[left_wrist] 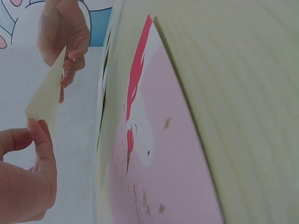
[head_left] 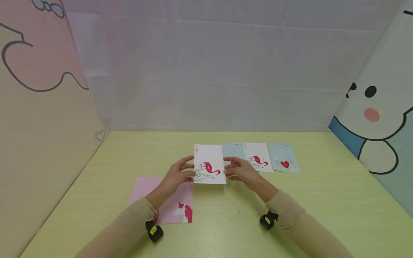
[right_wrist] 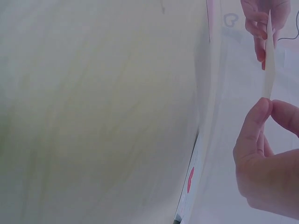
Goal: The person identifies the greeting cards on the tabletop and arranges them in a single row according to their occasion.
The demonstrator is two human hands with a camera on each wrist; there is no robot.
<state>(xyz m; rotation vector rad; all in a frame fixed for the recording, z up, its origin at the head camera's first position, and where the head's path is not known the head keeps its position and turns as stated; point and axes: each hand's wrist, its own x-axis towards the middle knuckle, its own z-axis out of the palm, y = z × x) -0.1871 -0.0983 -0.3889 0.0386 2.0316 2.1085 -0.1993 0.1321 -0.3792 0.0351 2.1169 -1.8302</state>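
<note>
A white card with a red flamingo and green leaves [head_left: 204, 156] is held upright above the table. My left hand [head_left: 175, 175] pinches its left edge between thumb and fingers, and my right hand [head_left: 242, 172] pinches the right edge. In the left wrist view the card's plain back [left_wrist: 46, 95] spans the gap between both hands; the right wrist view shows the card [right_wrist: 269, 70] nearly edge-on. Below my left forearm lies a larger pink sheet with a unicorn [head_left: 171, 206], partly covered by the arm.
Behind my right hand lie a light blue card [head_left: 232, 148], partly hidden, a second white flamingo card [head_left: 256, 150] and a light blue card with a winged red heart [head_left: 284, 154]. They form a row on the pale yellow table [head_left: 322, 200]. A whitish sheet wall [head_left: 206, 71] stands behind.
</note>
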